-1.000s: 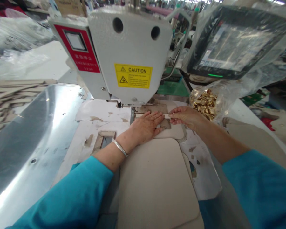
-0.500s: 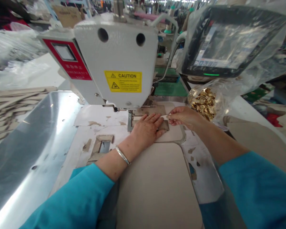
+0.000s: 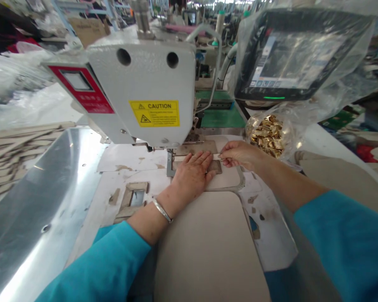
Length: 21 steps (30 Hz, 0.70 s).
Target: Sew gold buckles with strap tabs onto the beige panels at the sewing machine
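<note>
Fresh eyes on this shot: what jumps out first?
The big pale machine head left of top centre, with its yellow caution label. Just below it, the left hand lies palm down while the right hand pinches a pale strip. Right of them, gold pieces gleam in clear plastic below the screen.

Machine head lower in view

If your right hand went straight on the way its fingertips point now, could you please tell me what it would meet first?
The right hand would probably meet the fingers of the left hand first, though depth is unclear.
</note>
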Available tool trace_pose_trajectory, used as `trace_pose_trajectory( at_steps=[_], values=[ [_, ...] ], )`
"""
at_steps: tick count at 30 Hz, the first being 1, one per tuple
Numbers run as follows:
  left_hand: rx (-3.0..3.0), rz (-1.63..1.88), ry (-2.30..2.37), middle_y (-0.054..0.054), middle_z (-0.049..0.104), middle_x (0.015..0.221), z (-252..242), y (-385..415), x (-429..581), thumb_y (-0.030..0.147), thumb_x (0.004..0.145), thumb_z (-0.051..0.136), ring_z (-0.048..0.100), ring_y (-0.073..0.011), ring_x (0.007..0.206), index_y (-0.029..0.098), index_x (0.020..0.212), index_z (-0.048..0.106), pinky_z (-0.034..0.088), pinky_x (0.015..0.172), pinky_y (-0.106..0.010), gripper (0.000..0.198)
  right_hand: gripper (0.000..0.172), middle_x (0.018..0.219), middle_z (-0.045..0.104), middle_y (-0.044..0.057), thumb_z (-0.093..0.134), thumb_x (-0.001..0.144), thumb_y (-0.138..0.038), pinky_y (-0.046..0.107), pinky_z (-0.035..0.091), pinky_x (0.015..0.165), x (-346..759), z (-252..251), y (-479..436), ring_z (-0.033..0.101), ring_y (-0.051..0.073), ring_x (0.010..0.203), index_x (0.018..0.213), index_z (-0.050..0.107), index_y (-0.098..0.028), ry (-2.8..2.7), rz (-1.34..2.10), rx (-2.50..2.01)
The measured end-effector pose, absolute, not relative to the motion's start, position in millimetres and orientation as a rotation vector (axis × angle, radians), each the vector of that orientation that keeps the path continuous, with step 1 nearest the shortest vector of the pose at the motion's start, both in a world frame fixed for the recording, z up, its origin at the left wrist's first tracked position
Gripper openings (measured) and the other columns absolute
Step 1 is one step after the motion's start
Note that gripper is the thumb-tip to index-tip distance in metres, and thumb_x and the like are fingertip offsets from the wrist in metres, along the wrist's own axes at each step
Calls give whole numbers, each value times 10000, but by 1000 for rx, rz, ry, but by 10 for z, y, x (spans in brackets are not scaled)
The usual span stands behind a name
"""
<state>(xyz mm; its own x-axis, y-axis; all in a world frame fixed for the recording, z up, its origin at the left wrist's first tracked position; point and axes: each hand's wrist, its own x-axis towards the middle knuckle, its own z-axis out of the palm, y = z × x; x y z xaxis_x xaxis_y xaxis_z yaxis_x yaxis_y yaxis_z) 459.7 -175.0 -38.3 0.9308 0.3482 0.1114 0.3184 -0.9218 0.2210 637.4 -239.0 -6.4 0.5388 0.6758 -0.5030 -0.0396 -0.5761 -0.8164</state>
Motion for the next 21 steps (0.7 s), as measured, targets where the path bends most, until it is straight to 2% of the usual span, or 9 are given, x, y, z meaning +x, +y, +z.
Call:
trace_pose_trajectory(
  at_steps=[5,9,15,21],
  values=[
    [2894,231,532,-78,414,1512,-370,-1803,4624,418,997,387,353,-264,1412,153,1433,423,281,1167,-488,511,267,461,554,-26,641,792,28,198,481,444,6361,-2,-2361,539,97,396,684,498,-170,-553,1137,-2016],
    [2940,309,541,-113,444,1490,-406,-1831,4644,397,994,399,380,-270,1394,107,1398,458,293,1166,-459,501,277,469,583,-8,727,754,-31,186,471,421,6353,53,-2347,527,92,386,663,506,-171,-546,1168,-2065],
    [3005,373,200,-101,500,1450,-490,-1871,4714,250,1005,358,448,-192,1341,113,1427,404,298,1162,-331,446,234,454,567,4,707,768,-112,167,430,389,6401,20,-2402,513,90,377,611,545,-173,-546,1272,-2018],
    [3028,383,482,-167,587,1274,-415,-1978,4767,372,946,493,550,-273,1166,53,1275,519,441,1028,-371,459,177,530,619,17,713,777,-171,164,403,383,6436,-59,-2443,530,85,393,683,564,-160,-552,1268,-1980]
  ],
)
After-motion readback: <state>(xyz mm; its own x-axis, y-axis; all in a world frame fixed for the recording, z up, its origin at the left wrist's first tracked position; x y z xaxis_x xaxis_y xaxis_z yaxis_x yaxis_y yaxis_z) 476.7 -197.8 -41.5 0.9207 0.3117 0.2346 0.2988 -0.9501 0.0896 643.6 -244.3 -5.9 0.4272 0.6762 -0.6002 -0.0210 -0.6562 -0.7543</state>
